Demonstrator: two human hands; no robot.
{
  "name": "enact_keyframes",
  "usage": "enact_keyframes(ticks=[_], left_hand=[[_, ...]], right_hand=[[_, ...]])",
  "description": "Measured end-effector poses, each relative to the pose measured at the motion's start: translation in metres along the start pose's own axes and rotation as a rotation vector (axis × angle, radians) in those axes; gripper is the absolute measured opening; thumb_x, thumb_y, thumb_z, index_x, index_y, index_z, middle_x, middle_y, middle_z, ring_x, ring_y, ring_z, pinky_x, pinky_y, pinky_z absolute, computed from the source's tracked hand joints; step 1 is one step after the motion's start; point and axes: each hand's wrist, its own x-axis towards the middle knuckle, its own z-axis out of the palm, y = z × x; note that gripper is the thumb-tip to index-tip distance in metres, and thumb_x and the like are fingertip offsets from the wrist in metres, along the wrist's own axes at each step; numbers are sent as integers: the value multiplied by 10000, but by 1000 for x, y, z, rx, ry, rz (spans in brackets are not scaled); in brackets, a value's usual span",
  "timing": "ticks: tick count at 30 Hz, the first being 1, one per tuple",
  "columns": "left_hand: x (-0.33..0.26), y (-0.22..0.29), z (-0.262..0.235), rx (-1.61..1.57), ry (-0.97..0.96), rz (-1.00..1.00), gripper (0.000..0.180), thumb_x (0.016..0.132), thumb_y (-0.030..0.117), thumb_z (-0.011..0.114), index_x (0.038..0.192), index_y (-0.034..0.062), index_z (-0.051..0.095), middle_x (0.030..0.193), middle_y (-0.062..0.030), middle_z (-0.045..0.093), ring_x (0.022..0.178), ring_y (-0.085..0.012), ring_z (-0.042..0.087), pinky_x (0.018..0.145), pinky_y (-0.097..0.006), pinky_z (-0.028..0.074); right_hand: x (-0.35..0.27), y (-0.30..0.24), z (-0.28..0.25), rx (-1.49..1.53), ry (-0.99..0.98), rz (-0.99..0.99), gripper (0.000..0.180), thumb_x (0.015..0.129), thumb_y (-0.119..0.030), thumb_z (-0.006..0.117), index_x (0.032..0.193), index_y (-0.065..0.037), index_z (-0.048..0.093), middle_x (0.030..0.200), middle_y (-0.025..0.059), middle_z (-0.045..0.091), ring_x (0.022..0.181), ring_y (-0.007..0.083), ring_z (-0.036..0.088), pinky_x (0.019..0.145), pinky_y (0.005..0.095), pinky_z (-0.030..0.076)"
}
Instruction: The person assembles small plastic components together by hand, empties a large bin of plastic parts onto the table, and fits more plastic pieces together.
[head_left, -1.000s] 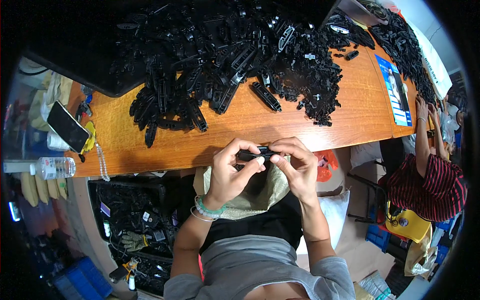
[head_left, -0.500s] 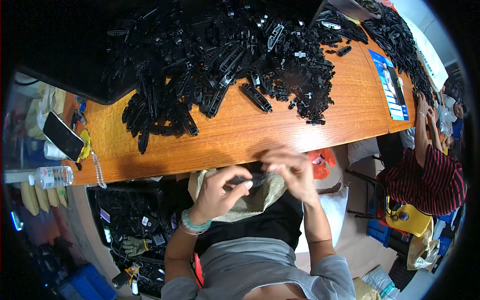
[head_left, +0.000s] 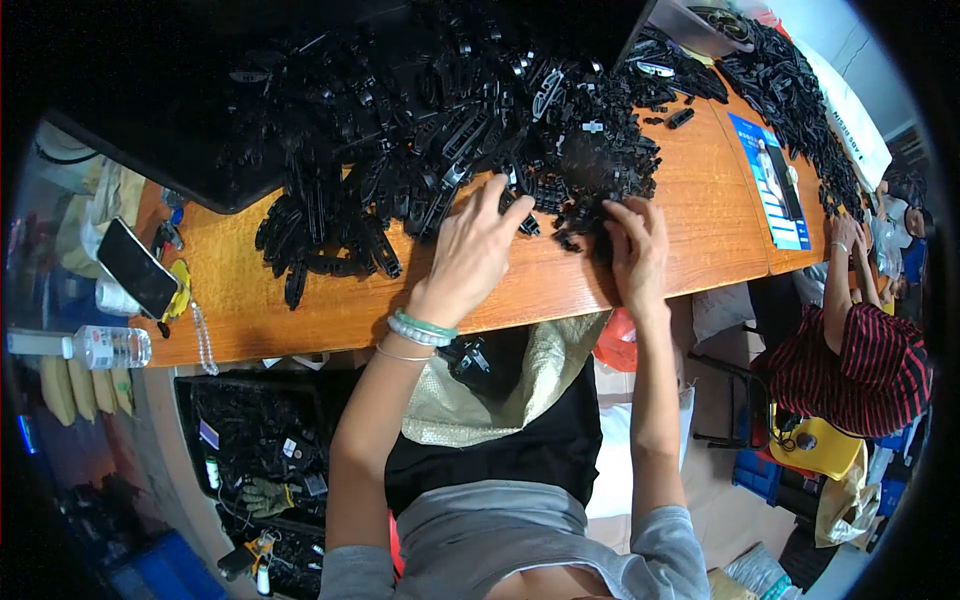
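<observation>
At the front edge of a heap of black plastic parts (head_left: 440,130), my left hand (head_left: 468,255) has its thumb and forefinger around a long black plastic part (head_left: 522,222) resting on the table. Jade and pale bangles circle that wrist. To the right, my right hand (head_left: 640,245) reaches into a pile of small black clips (head_left: 585,215) with its fingers curled in; what lies between the fingertips is hidden. Below the table edge, an open woven sack (head_left: 450,405) spreads over my lap, with some black parts inside.
A phone (head_left: 137,268) and a plastic bottle (head_left: 110,347) stand at the left. A blue leaflet (head_left: 770,190) lies toward the right. Beyond it, a co-worker in a striped shirt (head_left: 840,370) handles another black heap. A black tray (head_left: 260,440) sits below the table at left.
Both hands have moved from above the sack up onto the table, left to the long part, right to the small clips. The dark piece held over the sack is out of my hands.
</observation>
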Motion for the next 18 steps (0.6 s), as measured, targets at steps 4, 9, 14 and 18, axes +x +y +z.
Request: enact_keyframes(ticks=[4,9,14,18], left_hand=[[6,0,-7,134,-135,99,334,735,-42,582,1064,14,573,1162,-202,483,977,-330,554,706,-356,524],[-4,-2,-18,171,-181,66,296,729,-36,590,1021,-8,557,1128,-199,498,1001,-324,538,740,-364,515],[-28,6,-28,-388,172,-82,263,804,-36,591,1046,-11,490,939,-161,573,837,-243,584,710,-312,505],[-57,9,-38,-1137,-7,-423,271,861,13,601,1067,29,426,825,-39,523,699,-113,537,676,-247,474]], right_hand=[[-7,-29,11,13,16,2,217,731,-11,676,944,-17,639,899,129,552,855,304,533,750,372,441],[-9,-39,15,58,-31,70,187,723,-22,691,889,-2,607,895,134,550,866,309,532,761,378,435],[-11,-37,15,206,20,141,180,723,26,689,879,4,602,859,135,569,784,297,566,689,350,454],[-9,-50,0,272,92,135,156,719,55,695,855,2,641,826,115,623,706,221,598,616,289,462]])
